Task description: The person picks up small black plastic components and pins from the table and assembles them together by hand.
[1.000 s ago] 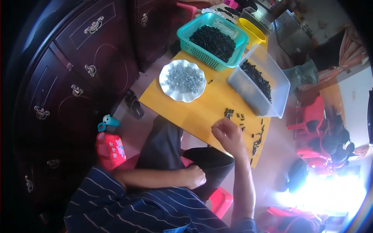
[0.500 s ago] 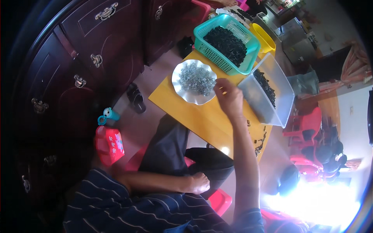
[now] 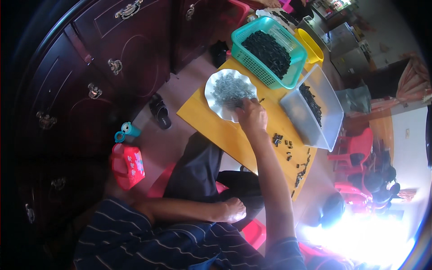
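Worktop (image 3: 193,110) of smooth yellow wood stretches in front of the seated person in the head view, and on its near left part stands a white, wavy-rimmed plate (image 3: 210,97) heaped with small clear, shiny pieces (image 3: 229,89). The person's bare right hand (image 3: 253,117) reaches over the plate's right rim, its fingertips at the edge of the heap; its grip is bent downward, and I cannot tell whether the fingers are pinched on a piece or slightly apart. The bare left hand (image 3: 235,210) rests at the lap with its grip curled together into a fist; whether anything is inside is hidden.

One small dark piece (image 3: 262,100) lies just right of the right hand. Nearer the person, a cluster of short dark pieces (image 3: 277,139) sits on the bare wood, and a loose line of dark bits (image 3: 300,175) follows the right edge. Beyond the plate stands a teal, perforated plastic basket (image 3: 258,68) filled with black pieces (image 3: 267,51). To its right a translucent plastic bin (image 3: 301,119) tilts, holding more dark pieces (image 3: 310,101), and a yellow plastic tub (image 3: 310,45) stands behind.
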`<state>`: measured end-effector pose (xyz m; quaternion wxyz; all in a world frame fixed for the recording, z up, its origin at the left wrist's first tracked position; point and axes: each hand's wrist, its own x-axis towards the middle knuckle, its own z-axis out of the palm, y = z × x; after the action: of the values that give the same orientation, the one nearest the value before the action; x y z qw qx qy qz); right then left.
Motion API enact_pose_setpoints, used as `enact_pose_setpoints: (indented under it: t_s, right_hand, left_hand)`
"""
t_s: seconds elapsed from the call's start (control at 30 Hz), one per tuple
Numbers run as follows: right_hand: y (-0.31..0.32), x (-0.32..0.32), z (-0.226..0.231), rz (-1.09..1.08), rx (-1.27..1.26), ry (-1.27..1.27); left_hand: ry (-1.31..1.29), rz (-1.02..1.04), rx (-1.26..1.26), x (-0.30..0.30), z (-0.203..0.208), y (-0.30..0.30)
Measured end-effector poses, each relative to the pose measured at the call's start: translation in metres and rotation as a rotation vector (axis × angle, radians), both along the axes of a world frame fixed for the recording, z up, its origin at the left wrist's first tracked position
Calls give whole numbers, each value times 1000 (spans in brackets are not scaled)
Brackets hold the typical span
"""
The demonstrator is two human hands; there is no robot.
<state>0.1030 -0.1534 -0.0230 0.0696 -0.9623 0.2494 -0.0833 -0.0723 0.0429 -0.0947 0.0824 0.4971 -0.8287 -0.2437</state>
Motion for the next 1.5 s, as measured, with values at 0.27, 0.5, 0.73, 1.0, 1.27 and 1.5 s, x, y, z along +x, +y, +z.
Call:
enact_pose_setpoints:
  t_s: [0.27, 0.5, 0.73, 1.0, 1.27, 1.5]
  right_hand:
    - [-4, 9, -12, 44, -3, -88]
    - [-8, 12, -6, 109, 20, -192]
    - [-5, 16, -1, 153, 25, -324]
    - [-17, -47, 39, 38, 168, -484]
    - [-66, -176, 11, -277, 128, -372]
    - [-74, -198, -11, -378, 101, -234]
  left_hand:
    - [-3, 17, -4, 11, 7, -1]
    - [26, 38, -48, 10, 1, -1]
    - [4, 33, -35, 9, 3, -3]
    - [-18, 53, -50, 14, 4, -2]
    - [-19, 6, 7, 14, 5, -4]
    - [-33, 18, 5, 10, 1, -4]
